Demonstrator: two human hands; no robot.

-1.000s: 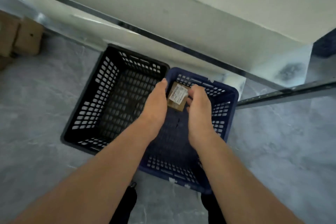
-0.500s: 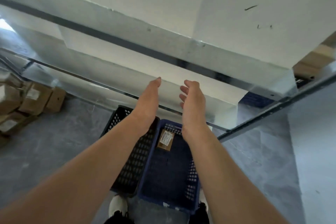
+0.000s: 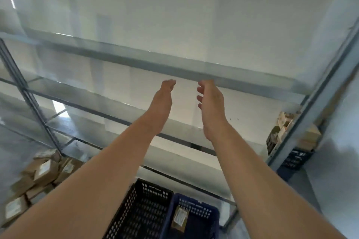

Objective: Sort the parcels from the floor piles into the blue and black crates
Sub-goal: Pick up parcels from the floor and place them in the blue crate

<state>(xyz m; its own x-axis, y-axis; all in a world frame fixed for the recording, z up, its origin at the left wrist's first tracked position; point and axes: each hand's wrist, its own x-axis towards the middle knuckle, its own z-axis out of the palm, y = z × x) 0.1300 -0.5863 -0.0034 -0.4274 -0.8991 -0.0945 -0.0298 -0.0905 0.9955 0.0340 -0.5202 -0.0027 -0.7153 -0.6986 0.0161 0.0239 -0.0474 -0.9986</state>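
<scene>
Holding: nothing; my left hand (image 3: 162, 101) and right hand (image 3: 210, 103) hang out in front of me, palms facing each other, fingers (image 3: 200, 91) loose and spread, apart from one another and from everything else.
Step in hand: as I judge it, I am between parcels; one parcel (image 3: 179, 219) lies in the blue crate (image 3: 196, 213), and both hands are free for another.
Parcel position: it rests inside the blue crate at the crate's far left corner, leaning by the wall shared with the black crate (image 3: 139, 211).
Parcel heading: label side up; its long axis runs from the crate's far wall toward me, slightly slanted.
Black crate: stands on the floor (image 3: 11, 132) touching the blue crate's left side; I see nothing in the part that shows.
Remaining pile: brown boxes (image 3: 38, 174) with white labels stacked on the floor at the lower left, well apart from the crates.
Next move: I would need to turn left, stoop to the pile, close my fingers round one box and read its label before choosing a crate.
Surroundings: grey metal shelving (image 3: 174, 66) stands behind my hands; more crates sit at the right, too blurred to detail.
</scene>
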